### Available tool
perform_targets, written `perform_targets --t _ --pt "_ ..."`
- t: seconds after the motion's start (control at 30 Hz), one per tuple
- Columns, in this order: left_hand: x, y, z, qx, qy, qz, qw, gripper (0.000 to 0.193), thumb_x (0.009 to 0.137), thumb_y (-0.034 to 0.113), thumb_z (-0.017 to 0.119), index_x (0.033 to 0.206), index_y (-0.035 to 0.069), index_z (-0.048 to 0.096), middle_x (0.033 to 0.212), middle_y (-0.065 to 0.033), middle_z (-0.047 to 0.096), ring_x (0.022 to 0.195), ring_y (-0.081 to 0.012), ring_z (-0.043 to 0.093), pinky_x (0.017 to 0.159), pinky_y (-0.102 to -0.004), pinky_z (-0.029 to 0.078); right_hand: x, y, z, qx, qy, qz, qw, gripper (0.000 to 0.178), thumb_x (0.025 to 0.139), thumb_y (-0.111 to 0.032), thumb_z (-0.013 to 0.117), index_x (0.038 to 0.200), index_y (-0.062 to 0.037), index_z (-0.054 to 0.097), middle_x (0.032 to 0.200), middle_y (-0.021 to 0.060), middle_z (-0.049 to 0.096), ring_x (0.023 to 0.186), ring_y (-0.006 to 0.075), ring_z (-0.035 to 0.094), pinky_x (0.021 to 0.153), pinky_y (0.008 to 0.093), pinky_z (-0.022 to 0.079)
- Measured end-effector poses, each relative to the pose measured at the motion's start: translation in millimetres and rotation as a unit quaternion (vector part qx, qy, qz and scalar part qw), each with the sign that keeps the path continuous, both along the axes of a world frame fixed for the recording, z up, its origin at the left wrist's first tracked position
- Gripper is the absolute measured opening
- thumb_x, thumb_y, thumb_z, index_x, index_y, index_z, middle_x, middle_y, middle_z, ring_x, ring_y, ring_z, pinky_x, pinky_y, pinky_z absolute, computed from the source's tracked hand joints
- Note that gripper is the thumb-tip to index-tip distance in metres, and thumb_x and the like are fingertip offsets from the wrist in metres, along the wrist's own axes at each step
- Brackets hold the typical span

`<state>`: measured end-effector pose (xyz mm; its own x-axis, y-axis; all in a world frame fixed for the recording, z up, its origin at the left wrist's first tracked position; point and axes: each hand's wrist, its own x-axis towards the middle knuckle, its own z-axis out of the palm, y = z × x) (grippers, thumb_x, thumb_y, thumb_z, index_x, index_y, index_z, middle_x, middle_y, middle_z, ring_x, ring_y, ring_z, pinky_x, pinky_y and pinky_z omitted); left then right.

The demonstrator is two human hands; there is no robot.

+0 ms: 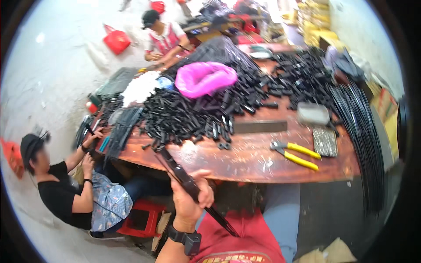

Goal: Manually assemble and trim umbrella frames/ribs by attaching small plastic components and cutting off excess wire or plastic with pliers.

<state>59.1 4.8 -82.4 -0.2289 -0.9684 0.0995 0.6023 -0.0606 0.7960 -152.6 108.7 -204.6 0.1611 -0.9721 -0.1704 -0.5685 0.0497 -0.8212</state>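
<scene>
My left hand (190,195) is closed round a long black bar with thin rods (187,182), its palm turned up and its fingers wrapped over it. The bar slants from the table's front edge down toward my red apron (241,250), and the thin dark rods show at its lower end. Just beyond its upper end lies a big heap of short black plastic pieces (184,118). My right hand is out of sight.
Yellow-handled pliers (302,155) lie on the wooden table (245,164), beside a tin of small metal bits (325,142). Bundled black rods (362,144) overhang its right side. A pink bag (205,79) tops the heap. One co-worker (66,188) sits left, another (166,41) beyond.
</scene>
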Motion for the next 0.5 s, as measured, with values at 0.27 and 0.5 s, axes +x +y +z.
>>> perform_targets --t 0.27,0.5 --pt "-17 9 -5 0.042 -0.004 -0.036 0.998 0.096 0.085 0.079 0.020 0.113 -0.005 0.059 0.049 -0.0002 0.038 0.038 -0.0111 0.034 0.039 -0.0263 0.033 -16 20 2 0.011 -0.006 -0.040 0.999 0.021 0.078 -0.015 0.063 0.075 -0.0008 0.047 0.072 0.0067 0.050 0.072 0.0147 0.057 0.066 0.0266 0.045" --pt "-10 0 -1 0.014 0.005 -0.011 1.000 0.090 0.091 0.073 0.017 0.110 -0.003 0.061 0.047 -0.0002 0.039 0.036 -0.0119 0.034 0.037 -0.0266 0.032 -51 23 58 -0.095 -0.015 -0.101 0.990 0.019 0.077 -0.013 0.061 0.073 -0.0005 0.047 0.071 0.0068 0.050 0.074 0.0154 0.058 0.069 0.0274 0.046"
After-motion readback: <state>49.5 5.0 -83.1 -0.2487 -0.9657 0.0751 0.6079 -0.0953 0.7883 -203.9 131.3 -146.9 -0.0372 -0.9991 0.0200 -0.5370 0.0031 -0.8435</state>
